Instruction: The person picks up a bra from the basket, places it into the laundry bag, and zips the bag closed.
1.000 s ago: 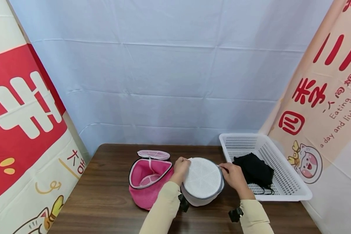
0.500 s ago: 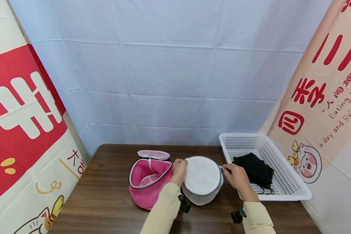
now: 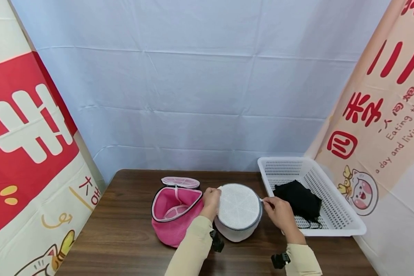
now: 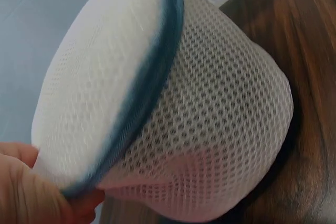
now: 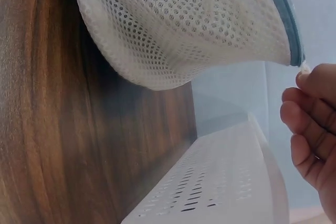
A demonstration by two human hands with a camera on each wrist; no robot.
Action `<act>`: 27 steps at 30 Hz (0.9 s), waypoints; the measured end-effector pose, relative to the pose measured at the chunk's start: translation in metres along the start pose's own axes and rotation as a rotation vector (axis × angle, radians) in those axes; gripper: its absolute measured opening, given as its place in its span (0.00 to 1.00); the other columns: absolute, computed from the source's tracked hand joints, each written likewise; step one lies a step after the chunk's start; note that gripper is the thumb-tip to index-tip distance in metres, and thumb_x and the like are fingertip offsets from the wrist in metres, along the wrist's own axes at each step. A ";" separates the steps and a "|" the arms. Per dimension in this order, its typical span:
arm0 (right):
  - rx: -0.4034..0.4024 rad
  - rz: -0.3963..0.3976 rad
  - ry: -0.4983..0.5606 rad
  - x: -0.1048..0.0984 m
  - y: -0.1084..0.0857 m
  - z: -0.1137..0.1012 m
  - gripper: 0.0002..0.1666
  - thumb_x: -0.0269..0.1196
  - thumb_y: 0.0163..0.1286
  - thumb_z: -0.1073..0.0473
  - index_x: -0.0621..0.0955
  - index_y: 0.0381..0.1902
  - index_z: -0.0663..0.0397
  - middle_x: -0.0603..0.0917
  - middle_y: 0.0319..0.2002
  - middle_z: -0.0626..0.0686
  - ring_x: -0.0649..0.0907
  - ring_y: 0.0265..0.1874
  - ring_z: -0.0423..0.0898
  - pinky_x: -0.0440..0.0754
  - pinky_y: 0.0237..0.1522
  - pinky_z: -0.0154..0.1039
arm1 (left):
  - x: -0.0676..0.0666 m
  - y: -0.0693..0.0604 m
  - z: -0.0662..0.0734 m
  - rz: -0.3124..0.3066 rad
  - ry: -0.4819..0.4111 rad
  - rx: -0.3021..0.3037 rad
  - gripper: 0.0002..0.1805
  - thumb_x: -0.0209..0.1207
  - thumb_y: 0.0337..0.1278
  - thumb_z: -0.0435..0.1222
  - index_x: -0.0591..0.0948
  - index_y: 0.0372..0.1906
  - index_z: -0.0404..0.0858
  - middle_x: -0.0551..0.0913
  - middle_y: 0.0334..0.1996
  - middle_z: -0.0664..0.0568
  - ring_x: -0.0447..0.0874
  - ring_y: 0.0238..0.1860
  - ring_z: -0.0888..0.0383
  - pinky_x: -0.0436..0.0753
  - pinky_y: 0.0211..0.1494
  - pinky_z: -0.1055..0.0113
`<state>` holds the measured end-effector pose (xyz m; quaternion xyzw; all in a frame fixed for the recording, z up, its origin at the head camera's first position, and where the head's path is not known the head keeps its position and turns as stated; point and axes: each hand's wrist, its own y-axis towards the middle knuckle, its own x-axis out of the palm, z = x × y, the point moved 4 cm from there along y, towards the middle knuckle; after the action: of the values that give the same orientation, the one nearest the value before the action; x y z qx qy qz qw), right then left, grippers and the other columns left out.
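A white mesh laundry bag (image 3: 239,207), round with a blue-grey zipper band (image 4: 152,61) around its top rim, stands on the table in the middle of the head view. Its flat lid covers the top. My left hand (image 3: 212,201) pinches the rim at the bag's left side, thumb on the lid in the left wrist view. At the opposite side, my right hand (image 3: 279,211) pinches the small white zipper pull (image 5: 305,68) between thumb and finger. The mesh wall slopes inward below the pull, and what the bag holds cannot be seen.
To the left stands an open pink mesh bag (image 3: 174,232) with its lid (image 3: 180,182) folded back. A white perforated basket (image 3: 341,207) at the right holds a black cloth item (image 3: 298,201) with cords. The brown table (image 3: 124,222) meets a pale curtain behind.
My right hand has shifted slightly to the right with the zipper pull. My left hand and the white bag's top have moved a little left. The pink bag and basket stay put.
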<state>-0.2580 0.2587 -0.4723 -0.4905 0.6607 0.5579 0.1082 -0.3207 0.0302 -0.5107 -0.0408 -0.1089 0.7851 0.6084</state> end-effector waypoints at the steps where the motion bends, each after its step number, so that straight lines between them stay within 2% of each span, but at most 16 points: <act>1: 0.001 0.005 0.000 0.001 0.000 0.001 0.05 0.68 0.52 0.70 0.84 0.30 0.60 0.82 0.28 0.54 0.76 0.21 0.44 0.75 0.24 0.44 | 0.000 0.000 0.000 -0.026 0.023 -0.007 0.05 0.55 0.53 0.32 0.75 0.31 0.33 0.74 0.31 0.45 0.72 0.32 0.52 0.72 0.34 0.62; 4: 0.010 0.018 0.000 0.002 -0.002 0.003 0.06 0.68 0.52 0.71 0.84 0.29 0.61 0.82 0.27 0.54 0.76 0.21 0.44 0.75 0.24 0.44 | 0.000 -0.002 0.002 -0.104 0.085 -0.018 0.06 0.55 0.54 0.34 0.76 0.33 0.34 0.75 0.34 0.45 0.72 0.34 0.51 0.73 0.38 0.60; 6: 0.017 0.027 -0.001 0.002 -0.003 0.005 0.06 0.68 0.51 0.71 0.84 0.29 0.61 0.82 0.27 0.54 0.76 0.21 0.44 0.75 0.24 0.44 | -0.001 -0.004 0.002 -0.132 0.119 -0.023 0.06 0.55 0.56 0.35 0.76 0.33 0.35 0.75 0.35 0.45 0.72 0.36 0.51 0.73 0.39 0.58; 10: 0.039 0.016 0.003 0.003 -0.005 0.008 0.06 0.68 0.52 0.71 0.84 0.30 0.61 0.81 0.26 0.52 0.75 0.20 0.43 0.74 0.23 0.44 | 0.000 -0.005 0.003 -0.122 0.152 -0.001 0.07 0.56 0.55 0.35 0.76 0.33 0.34 0.75 0.34 0.45 0.73 0.36 0.50 0.73 0.41 0.57; 13: 0.049 0.007 0.006 0.004 -0.005 0.009 0.06 0.68 0.52 0.70 0.84 0.30 0.60 0.82 0.27 0.52 0.75 0.21 0.42 0.73 0.23 0.43 | 0.001 -0.006 0.006 -0.064 0.298 0.095 0.08 0.56 0.53 0.35 0.76 0.35 0.33 0.76 0.34 0.44 0.74 0.37 0.49 0.73 0.41 0.56; 16: 0.036 0.017 0.014 0.004 -0.005 0.010 0.07 0.68 0.51 0.71 0.84 0.30 0.60 0.82 0.27 0.52 0.76 0.21 0.44 0.74 0.24 0.44 | 0.003 -0.009 0.013 0.000 0.513 0.193 0.16 0.58 0.52 0.38 0.75 0.44 0.33 0.74 0.38 0.40 0.74 0.40 0.45 0.73 0.44 0.54; 18: 0.016 0.033 0.019 0.003 -0.004 0.010 0.08 0.69 0.50 0.73 0.84 0.30 0.61 0.82 0.28 0.53 0.78 0.22 0.46 0.75 0.25 0.45 | 0.007 -0.011 0.018 0.020 0.634 0.247 0.23 0.60 0.52 0.39 0.72 0.52 0.32 0.71 0.43 0.37 0.74 0.44 0.41 0.72 0.47 0.52; 21: -0.011 0.055 0.035 0.002 -0.003 0.010 0.09 0.69 0.49 0.74 0.84 0.29 0.61 0.83 0.29 0.54 0.80 0.25 0.48 0.77 0.26 0.46 | 0.012 -0.010 0.022 0.013 0.724 0.296 0.28 0.61 0.51 0.41 0.70 0.57 0.34 0.69 0.48 0.35 0.72 0.46 0.40 0.72 0.47 0.50; 27: -0.035 0.068 0.059 0.004 -0.003 0.010 0.10 0.70 0.48 0.74 0.85 0.28 0.58 0.83 0.28 0.52 0.79 0.24 0.44 0.76 0.25 0.44 | 0.018 -0.004 0.032 -0.048 0.803 0.411 0.26 0.61 0.52 0.38 0.72 0.57 0.36 0.71 0.51 0.39 0.70 0.48 0.41 0.70 0.47 0.48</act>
<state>-0.2621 0.2652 -0.4804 -0.4856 0.6701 0.5580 0.0612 -0.3275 0.0442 -0.4772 -0.2182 0.2928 0.6981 0.6159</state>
